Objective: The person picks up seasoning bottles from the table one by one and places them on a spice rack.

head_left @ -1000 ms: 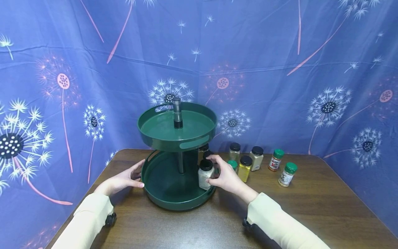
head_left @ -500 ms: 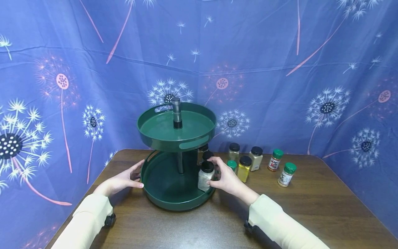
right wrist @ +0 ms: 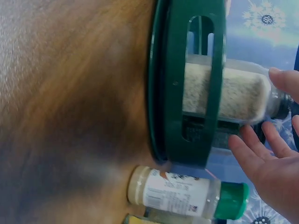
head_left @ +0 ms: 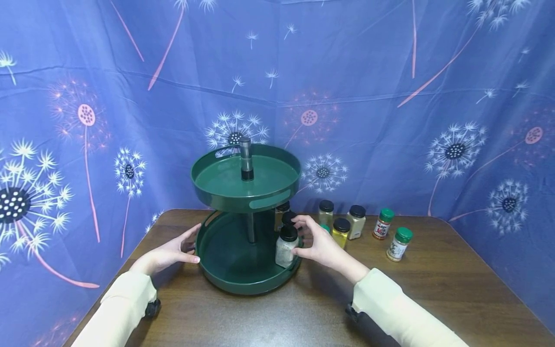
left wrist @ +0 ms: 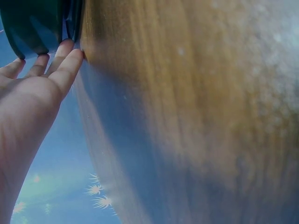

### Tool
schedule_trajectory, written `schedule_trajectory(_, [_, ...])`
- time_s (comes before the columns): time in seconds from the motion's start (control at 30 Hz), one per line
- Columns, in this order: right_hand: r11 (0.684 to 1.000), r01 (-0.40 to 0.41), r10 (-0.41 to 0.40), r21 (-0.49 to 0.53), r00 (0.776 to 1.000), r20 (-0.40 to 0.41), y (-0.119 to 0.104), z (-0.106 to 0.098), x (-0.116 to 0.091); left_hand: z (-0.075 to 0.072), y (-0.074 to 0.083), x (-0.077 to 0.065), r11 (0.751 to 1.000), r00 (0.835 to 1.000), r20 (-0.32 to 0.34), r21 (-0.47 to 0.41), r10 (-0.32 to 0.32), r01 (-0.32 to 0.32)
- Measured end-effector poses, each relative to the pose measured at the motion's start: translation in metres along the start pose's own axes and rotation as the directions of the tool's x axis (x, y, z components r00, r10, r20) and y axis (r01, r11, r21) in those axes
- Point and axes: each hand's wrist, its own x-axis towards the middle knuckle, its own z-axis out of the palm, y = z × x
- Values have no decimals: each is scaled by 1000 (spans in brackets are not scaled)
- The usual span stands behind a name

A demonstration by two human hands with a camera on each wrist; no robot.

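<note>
A two-tier green turntable tray stands on the table, its lower tray [head_left: 247,287] under the upper tray [head_left: 244,202]. Inside the lower tray's right side is a black-lidded spice jar [head_left: 284,254] with pale, speckled contents, upright. My right hand [head_left: 323,246] is spread around that jar from the right, thumb close to its shoulder. In the right wrist view the fingers [right wrist: 250,156] are loosely extended beside the jar, apart from it. Two more black-lidded jars [head_left: 282,208] show behind, partly hidden. My left hand [head_left: 171,253] touches the lower tray's left rim with extended fingertips.
Right of the tray stand black-lidded jars, among them a yellow one [head_left: 340,233] and a beige one [head_left: 357,222]. Two green-capped bottles [head_left: 382,224] are farther right. Another green-capped bottle [right wrist: 187,193] stands close outside the tray. A patterned blue cloth [head_left: 368,120] hangs behind the table.
My right hand has loosened and shifted slightly right, away from the speckled jar, which stays in the lower tray. The left hand keeps its place at the rim.
</note>
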Motion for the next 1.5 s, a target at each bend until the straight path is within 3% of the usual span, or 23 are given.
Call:
schedule_trajectory(0.17, [999,33,-33,-5,999,15,-28,-15,-4,0,0,-1,1000,1000,5,-5,3,-3])
schedule_trajectory(0.27, [1000,2,-2,0,1000,22,-43,-25,-6,1,-1,-2,1000,1000,6,-2,4,-4])
schedule_trajectory(0.6, [998,-19,20,-62,1000,17,-11,-54,-9,1,-4,1,1000,1000,6,-14,0,1])
schedule_trajectory(1.07, [998,-41,41,-54,999,-13,-11,-104,-18,3,0,-1,1000,1000,6,-18,8,-8])
schedule_trajectory(1.5, [992,-104,100,-71,994,-52,11,-114,-29,2,-1,1,1000,1000,4,-13,3,-3])
